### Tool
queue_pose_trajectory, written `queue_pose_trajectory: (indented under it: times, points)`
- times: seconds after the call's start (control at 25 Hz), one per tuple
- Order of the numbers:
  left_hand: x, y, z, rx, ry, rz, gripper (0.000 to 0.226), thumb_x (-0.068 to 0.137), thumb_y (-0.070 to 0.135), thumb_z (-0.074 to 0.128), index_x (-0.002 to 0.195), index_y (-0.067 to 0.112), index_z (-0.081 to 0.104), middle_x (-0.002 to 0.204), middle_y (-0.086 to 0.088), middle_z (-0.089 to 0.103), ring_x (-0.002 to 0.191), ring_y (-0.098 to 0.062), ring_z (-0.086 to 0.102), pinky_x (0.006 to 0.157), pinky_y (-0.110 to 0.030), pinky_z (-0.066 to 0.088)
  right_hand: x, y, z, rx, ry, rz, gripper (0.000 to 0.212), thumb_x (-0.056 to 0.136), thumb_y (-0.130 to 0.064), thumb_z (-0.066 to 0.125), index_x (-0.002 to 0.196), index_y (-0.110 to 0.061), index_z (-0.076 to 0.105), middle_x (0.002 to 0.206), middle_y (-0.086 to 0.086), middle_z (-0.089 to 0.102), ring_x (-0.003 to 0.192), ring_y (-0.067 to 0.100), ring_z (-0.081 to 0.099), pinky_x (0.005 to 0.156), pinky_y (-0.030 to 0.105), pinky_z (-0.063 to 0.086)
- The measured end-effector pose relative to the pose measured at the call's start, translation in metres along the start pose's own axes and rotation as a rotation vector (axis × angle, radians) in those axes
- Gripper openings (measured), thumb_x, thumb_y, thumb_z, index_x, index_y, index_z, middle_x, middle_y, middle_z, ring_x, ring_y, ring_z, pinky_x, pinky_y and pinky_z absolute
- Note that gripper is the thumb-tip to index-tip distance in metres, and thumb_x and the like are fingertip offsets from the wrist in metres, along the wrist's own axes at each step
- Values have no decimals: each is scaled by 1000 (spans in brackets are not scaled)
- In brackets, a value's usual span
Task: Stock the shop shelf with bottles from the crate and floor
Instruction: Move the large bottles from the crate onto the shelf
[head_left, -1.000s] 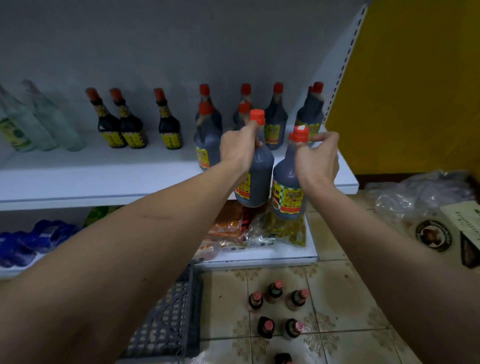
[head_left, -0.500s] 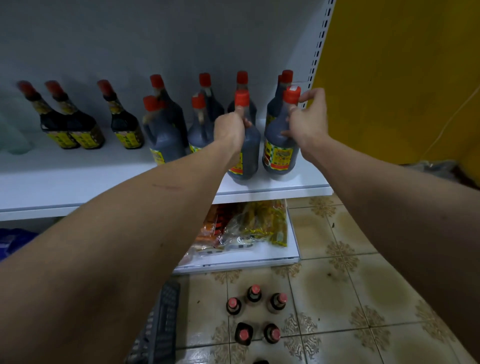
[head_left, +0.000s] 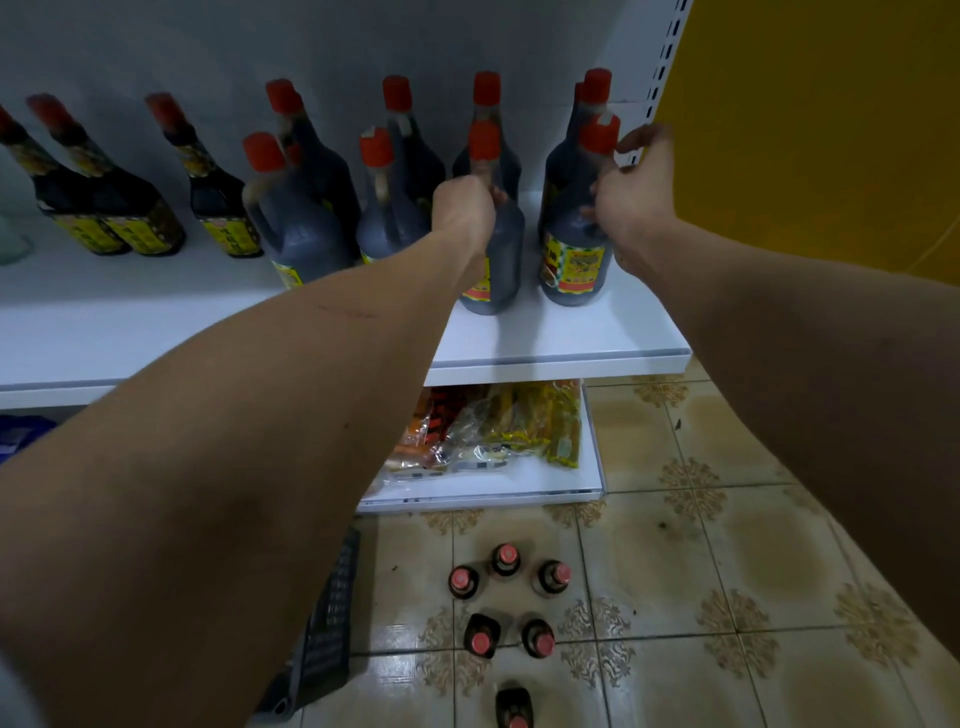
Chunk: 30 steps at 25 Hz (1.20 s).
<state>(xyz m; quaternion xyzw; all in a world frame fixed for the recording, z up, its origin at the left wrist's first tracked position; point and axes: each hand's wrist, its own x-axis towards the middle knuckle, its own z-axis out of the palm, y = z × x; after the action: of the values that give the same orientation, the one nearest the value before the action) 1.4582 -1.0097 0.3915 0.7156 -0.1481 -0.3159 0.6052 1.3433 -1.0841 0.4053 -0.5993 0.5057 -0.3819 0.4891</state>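
**Both hands on bottles at the shelf's right end**

Your left hand (head_left: 464, 208) is wrapped around the neck of one dark bottle (head_left: 496, 249), fingers closed on it. Your right hand (head_left: 631, 192) is at the shoulder of a second bottle (head_left: 571, 254) with its fingers spread and partly lifted; you seem to be letting go, though whether any finger still grips cannot be told. Both bottles stand upright on the shelf (head_left: 571, 338), long axes vertical, side by side and apart, in front of the back rows.

What matters for the coming move is below you. The floor bottles (head_left: 506, 597) stand in a loose cluster on the tiles, straight under your hands and well apart from them, caps up, so you would take them by the neck from above. They sit slightly toward your right arm's side; the crate (head_left: 327, 623) lies beside them, under your left forearm, its contents hidden.

Free shelf remains in front of the two bottles and to their left. Release both, then reach down, right hand leading.
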Motion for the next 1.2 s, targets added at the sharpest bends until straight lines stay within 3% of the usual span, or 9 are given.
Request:
queue_pose_trajectory:
  times: [0.08, 0.2, 0.36, 0.48, 0.6, 0.76, 0.88, 1.08, 1.2]
  points:
    - [9, 0, 1, 7, -5, 16, 39, 100, 19, 40, 122, -7, 59, 66, 4, 53, 56, -11, 50, 48, -19, 40, 6, -5, 1, -23, -8, 42, 14, 94, -17, 47, 96, -25, 35, 92, 8, 58, 86, 27, 60, 82, 54, 56]
    - [8, 3, -3, 20, 64, 27, 50, 91, 37, 54, 103, -10, 67, 68, -10, 62, 73, -31, 62, 62, -28, 46, 6, -16, 0, -11, -8, 159, 7, 101, -17, 39, 95, -19, 35, 94, 4, 52, 89, 22, 54, 96, 48, 51]
    - [5, 4, -5, 193, 173, 37, 58, 83, 55, 60, 95, -1, 72, 96, -18, 72, 94, -36, 66, 87, -40, 54, -4, -16, -2, -145, 3, 94, 14, 95, -9, 45, 105, -15, 37, 108, 10, 52, 102, 29, 54, 92, 43, 50]
    - [5, 6, -7, 261, 210, 22, 58, 88, 54, 57, 104, 0, 69, 104, -16, 71, 98, -33, 65, 81, -33, 50, -15, -15, -4, -237, 53, 41, 21, 95, -7, 45, 116, -8, 43, 119, 14, 51, 105, 30, 53, 80, 33, 40]
    - [3, 2, -7, 278, 200, 30, 58, 87, 53, 56, 103, -2, 68, 104, -19, 71, 100, -35, 65, 85, -38, 53, -37, -9, -8, -395, 110, 0, 37, 92, 0, 48, 128, -4, 41, 136, 16, 40, 112, 34, 52, 76, 30, 34]
    - [-9, -10, -9, 294, 227, 47, 47, 87, 38, 58, 106, -6, 62, 107, -25, 67, 103, -40, 62, 85, -42, 49, -59, 7, -15, -537, 35, 31, 44, 87, 1, 55, 128, -2, 38, 135, 19, 35, 110, 42, 53, 75, 35, 38]
    - [-37, -19, -16, 307, 202, 145, 33, 89, 29, 58, 110, 3, 57, 109, -18, 65, 105, -36, 60, 93, -43, 48, -78, 16, -18, -591, -7, 45, 42, 88, -4, 56, 126, -1, 39, 132, 20, 37, 108, 45, 54, 77, 42, 41]
    - [-101, -51, -57, 553, -17, 514, 17, 91, 21, 55, 107, 14, 58, 101, -3, 64, 98, -23, 58, 87, -38, 47, -126, 33, -19, -675, -132, 32, 34, 90, -6, 47, 124, -3, 43, 126, 18, 47, 113, 41, 53, 85, 43, 45]
    - [-126, -69, -87, 730, -158, 455, 16, 94, 28, 52, 106, 19, 58, 99, 4, 63, 95, -18, 57, 81, -33, 45, -152, 50, -9, -707, -195, 55, 29, 89, -8, 47, 117, -2, 48, 122, 20, 53, 111, 40, 54, 87, 43, 48]
